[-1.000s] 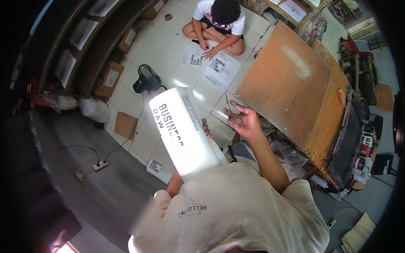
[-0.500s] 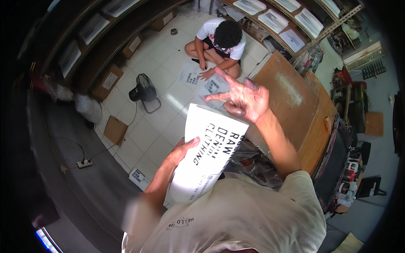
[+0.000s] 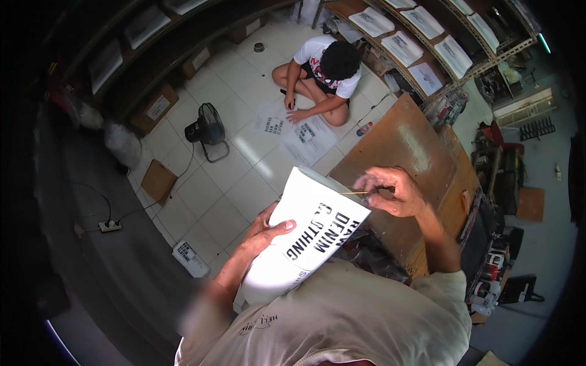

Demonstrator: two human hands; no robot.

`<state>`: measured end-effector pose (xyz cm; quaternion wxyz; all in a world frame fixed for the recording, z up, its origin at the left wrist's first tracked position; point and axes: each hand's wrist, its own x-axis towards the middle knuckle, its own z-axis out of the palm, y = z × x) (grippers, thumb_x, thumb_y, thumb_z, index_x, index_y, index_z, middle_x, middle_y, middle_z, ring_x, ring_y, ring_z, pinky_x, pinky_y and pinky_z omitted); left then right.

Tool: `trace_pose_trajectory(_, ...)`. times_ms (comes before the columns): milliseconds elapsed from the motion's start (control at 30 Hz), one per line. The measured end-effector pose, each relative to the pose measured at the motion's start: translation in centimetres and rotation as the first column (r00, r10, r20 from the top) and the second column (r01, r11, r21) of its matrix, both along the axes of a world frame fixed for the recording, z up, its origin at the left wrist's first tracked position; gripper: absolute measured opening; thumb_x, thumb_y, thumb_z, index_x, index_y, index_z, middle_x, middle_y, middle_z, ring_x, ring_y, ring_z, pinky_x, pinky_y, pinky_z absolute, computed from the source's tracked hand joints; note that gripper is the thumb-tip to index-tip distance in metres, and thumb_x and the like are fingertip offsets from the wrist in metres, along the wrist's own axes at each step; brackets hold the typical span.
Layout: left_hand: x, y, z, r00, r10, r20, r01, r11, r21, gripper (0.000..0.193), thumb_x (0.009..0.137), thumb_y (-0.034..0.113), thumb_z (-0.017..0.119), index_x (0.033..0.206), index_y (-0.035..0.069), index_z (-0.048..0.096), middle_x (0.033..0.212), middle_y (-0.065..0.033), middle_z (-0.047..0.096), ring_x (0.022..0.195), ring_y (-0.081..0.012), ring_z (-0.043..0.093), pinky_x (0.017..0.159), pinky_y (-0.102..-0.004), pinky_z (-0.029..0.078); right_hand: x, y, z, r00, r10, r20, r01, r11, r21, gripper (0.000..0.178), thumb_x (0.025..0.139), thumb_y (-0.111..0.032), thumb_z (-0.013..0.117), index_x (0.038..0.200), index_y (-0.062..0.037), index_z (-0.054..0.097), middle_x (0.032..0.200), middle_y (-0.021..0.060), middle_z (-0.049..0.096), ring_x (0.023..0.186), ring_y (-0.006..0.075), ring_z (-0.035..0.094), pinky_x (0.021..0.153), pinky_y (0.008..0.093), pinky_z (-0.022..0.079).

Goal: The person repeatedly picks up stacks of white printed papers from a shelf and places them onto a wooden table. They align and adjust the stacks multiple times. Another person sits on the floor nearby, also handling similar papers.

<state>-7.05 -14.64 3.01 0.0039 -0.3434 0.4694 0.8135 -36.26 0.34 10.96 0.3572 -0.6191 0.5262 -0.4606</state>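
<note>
A thick roll of white printed sheets or bags (image 3: 305, 216) with black lettering slants in front of my chest. My left hand (image 3: 264, 236) is wrapped round its left side, thumb lying on the printed face. At the roll's upper right end, my right hand (image 3: 394, 194) is closed, fingertips pinched together. A thin yellowish band, which looks like a rubber band (image 3: 354, 193), stretches between these fingertips and the roll's end. The far side of the roll and my left fingers behind it are hidden.
Another person (image 3: 329, 73) sits cross-legged on the tiled floor, hands on printed plastic sheets (image 3: 308, 140). A black fan (image 3: 207, 128) stands left of them. Right is a brown board (image 3: 397, 152); shelves (image 3: 421, 46) hold white stacks. A printed packet (image 3: 190, 259) lies lower left.
My right hand was raised beyond the roll with fingers spread; it has come down to the roll's end and pinched the band. The roll has shifted slightly right and down.
</note>
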Motion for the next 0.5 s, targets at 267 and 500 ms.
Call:
trace_pose_trajectory(267,-1.0,-0.9,-2.5,0.989,-0.098,0.110,0.109,0.989,-0.101,0.055,0.079,0.039,0.082,0.112,-0.001,0.063,0.101,-0.0163,0.069,0.094,-0.0250,0.066,0.087,-0.0376,0.050,3.1,7.8,-11.6,0.747,-0.664,0.034,0.613,0.708,0.350,0.036,0.101,-0.033,0.054,0.081,-0.0033,0.060,0.071,-0.0034,0.048,0.067,0.0054,0.044,0.060,0.0246,0.036)
trace_pose_trajectory(500,-0.9,-2.9,-3.6,0.971,-0.231,0.061,0.239,0.943,-0.233,0.052,0.078,0.035,0.082,0.112,0.000,0.064,0.098,-0.0146,0.069,0.093,-0.0240,0.065,0.086,-0.0390,0.051,4.3,6.8,-12.5,0.841,-0.542,0.009,0.479,0.751,0.455,0.041,0.104,-0.028,0.041,0.095,0.0027,0.065,0.093,0.0124,0.067,0.083,0.0244,0.060,0.081,0.0385,0.048)
